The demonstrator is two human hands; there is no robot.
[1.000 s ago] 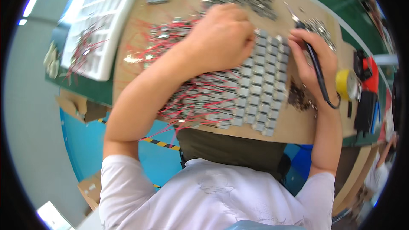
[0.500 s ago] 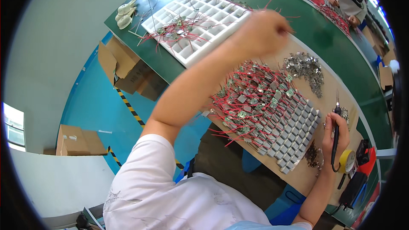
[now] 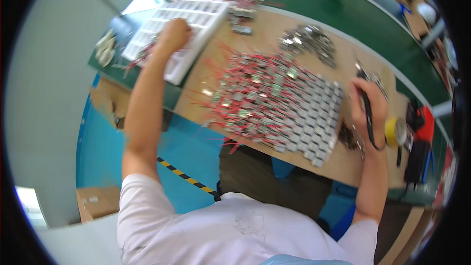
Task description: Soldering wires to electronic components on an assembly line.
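seems partly done, with small red-wired boards (image 3: 252, 88) massed at centre and bare grey rectangular blocks (image 3: 321, 115) remaining right of centre, clamping black pen-shaped tool (image 3: 367, 104) in fingers of right hand (image 3: 378, 102) at right, cannot tell what in curled fingers of left hand (image 3: 175, 35) over white compartmented tray (image 3: 200, 50), upper left.

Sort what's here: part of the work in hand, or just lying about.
Seemingly part of the work:
black tool, in right hand
white tray, by left hand
grey blocks
red-wired parts

Apparently lying about:
yellow tape roll
lower-left cardboard box
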